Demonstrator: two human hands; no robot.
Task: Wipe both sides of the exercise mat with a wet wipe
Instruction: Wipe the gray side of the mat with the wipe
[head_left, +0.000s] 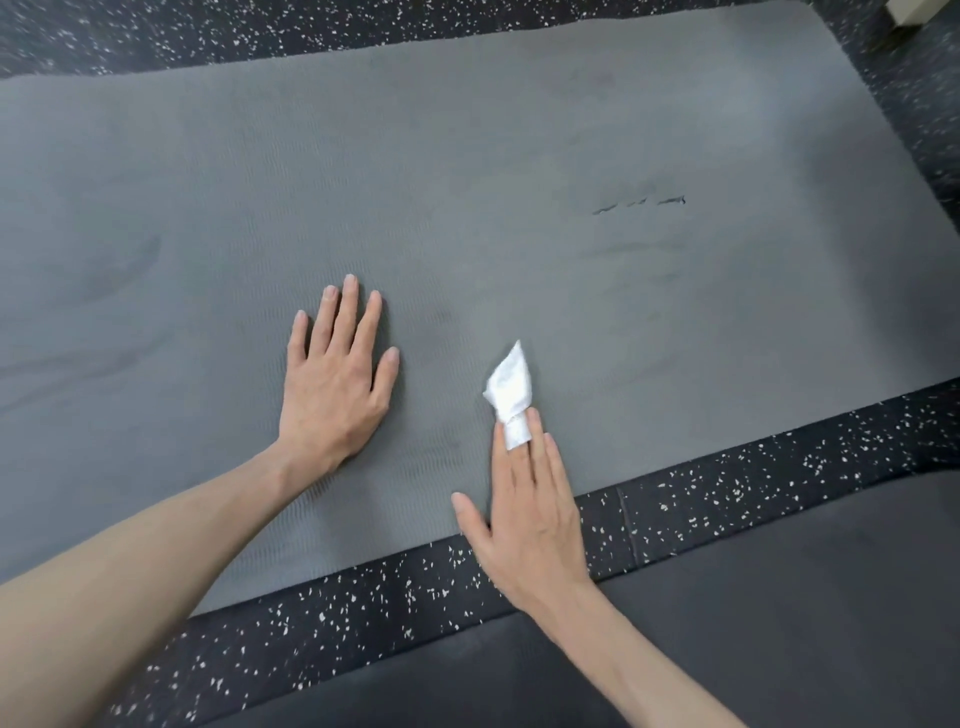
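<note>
Grey foam is spread flat on the speckled floor (363, 597); this is the exercise mat (467, 182). It is held down by the left hand (337, 379), fingers straight and flat; the wet wipe (511, 395) is pressed on the mat under the straight fingers (524, 457) of the right hand (524, 519), close to the near edge. Darker streaks can be seen, so some wiping seems done; the underside is likely still left. Much open mat lies ahead and to both sides; a small tear (641, 203) should be passed gently.
</note>
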